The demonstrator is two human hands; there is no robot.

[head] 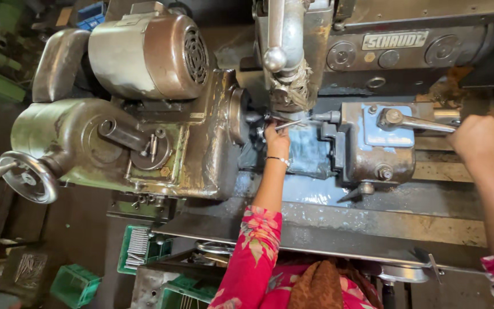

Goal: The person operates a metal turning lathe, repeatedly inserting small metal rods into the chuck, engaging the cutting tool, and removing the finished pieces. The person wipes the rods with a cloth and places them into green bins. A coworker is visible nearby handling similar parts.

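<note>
Left hand (277,139) is pinched closed on a thin metal rod (289,124), fingertips right at the gap between the headstock spindle nose (239,114) and the tailstock-side block. The rod sticks out from the grip toward the right, nearly level, its far end just short of the dark centre tip (328,117). A bracelet (278,160) sits on that wrist, just below the grip. Right hand (480,139) is a closed fist wrapped on the outer end of the steel lever (415,122); the lever runs left from the fist to its pivot on the blue-grey tailstock body (375,146). The two hands are well apart, the tailstock between them. Directly above the left grip hangs a vertical handle with a ball knob (274,58), tangled swarf (298,87) wrapped under it. Left of that grip: the oily headstock casting, with the motor (147,54) on top. Further left, a handwheel (27,177). Below the left forearm, green crates (141,247), one holding more thin rods. Wet bed surface (310,191) under the grip.
</note>
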